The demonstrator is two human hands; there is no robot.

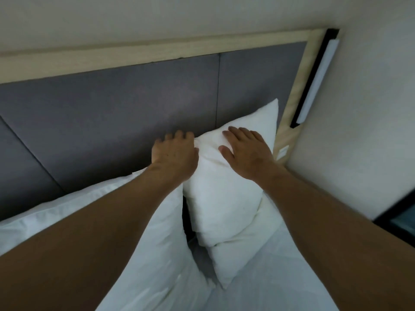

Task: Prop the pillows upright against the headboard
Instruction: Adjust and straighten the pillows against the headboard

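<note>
From the head camera, both bare arms reach forward over the bed to a white pillow (226, 189) that stands on end near the right end of the headboard (112, 122), its top corner leaning on the grey padded panel. The left hand (174, 154) curls over the pillow's upper left corner, its fingers (179, 135) hooked behind the edge and partly hidden, so it looks like a loose grasp on that corner, though how firmly it closes I cannot tell. The right hand (247, 151) lies flat on the pillow's front face with its fingers spread and released, pressing rather than gripping. This pillow seems nearly set: it is upright and touching the headboard, and probably needs only a last pat or squaring. A second pillow (74, 205) lies to the left, under the left forearm (its far edge meets the headboard, but it looks slumped low rather than standing), so I judge that one is left to prop. A dark gap shows between the two pillows. The bed (269, 277) carries white sheets, rumpled near the pillows. The headboard has grey upholstered panels inside a pale wooden frame (157, 50), with a long white wall light (318, 79) mounted at its right side. Cream walls rise behind and to the right, and a dark piece of furniture (399, 218) shows at the right edge.
</note>
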